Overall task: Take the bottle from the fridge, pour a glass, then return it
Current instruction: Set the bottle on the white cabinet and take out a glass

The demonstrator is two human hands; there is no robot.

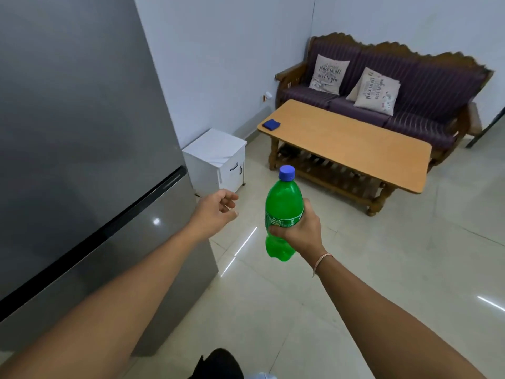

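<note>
One green bottle (284, 214), one fridge (82, 132), one tabletop (355, 143), one sofa (396, 86), two cushions (329, 74), one blue cloth (271, 124), one white cabinet (216, 160).

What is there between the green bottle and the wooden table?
In the head view, only bare floor separates the green bottle from the wooden table.

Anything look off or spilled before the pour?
No spill. The bottle is upright and capped in the right hand; the fridge doors are closed. One oddity: no glass shows, only a blue cloth on the table.
</note>
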